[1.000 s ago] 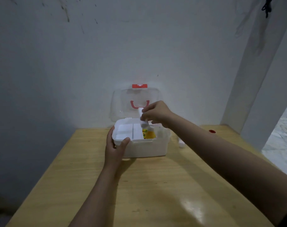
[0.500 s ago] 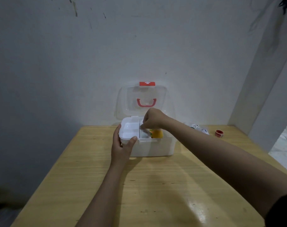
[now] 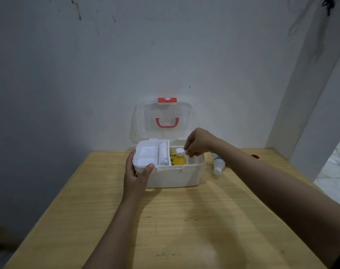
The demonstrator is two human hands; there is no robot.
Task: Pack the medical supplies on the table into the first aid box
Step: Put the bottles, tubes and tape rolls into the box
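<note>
White cross on red latch (image 3: 167, 100).

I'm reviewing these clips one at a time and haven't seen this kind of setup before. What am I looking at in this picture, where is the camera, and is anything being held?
There is no machine here: a person works with two bare hands, and the single camera sits on their head, looking forward and down, so the arms reach in from the bottom of the picture.

On the wooden table stands a white first aid box with its clear lid swung up against the wall. The left hand grips the box's front left corner, steadying it. The right hand hovers over the open right side and appears empty.

Inside, a white tube lies in the narrow middle slot of the tray, and a yellow bottle with a white cap stands to its right.

Still outside: a white bottle lying on the table right of the box, and a small red object farther right, partly hidden by the arm.
</note>
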